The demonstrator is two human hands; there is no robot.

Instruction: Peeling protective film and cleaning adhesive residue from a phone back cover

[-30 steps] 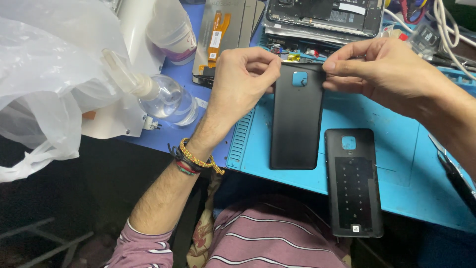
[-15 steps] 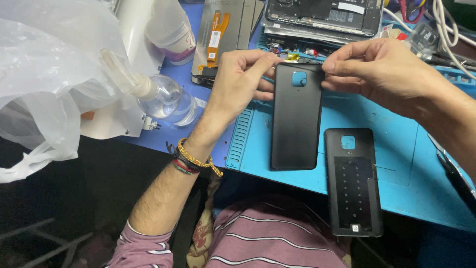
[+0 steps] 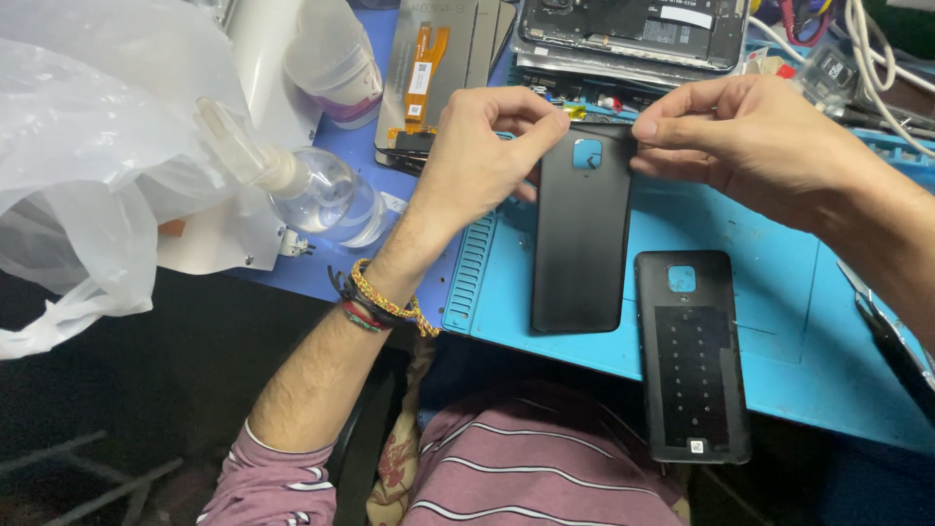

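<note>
Little has moved since the earlier frames: the left hand [image 3: 487, 146] and right hand [image 3: 750, 136] keep their places, each grip pinching a top corner of the black cover [image 3: 581, 234], which hangs upright over the blue mat [image 3: 760, 244] (its lower end near the mat's front edge). So the hold looks settled. 1 second cover [image 3: 691, 356] lies flat just beside it on the surface.

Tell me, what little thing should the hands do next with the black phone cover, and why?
Probably lay it flat on the blue mat. Both the left hand and right hand pinch the black back cover by its top edge only, beside the second cover.
</note>
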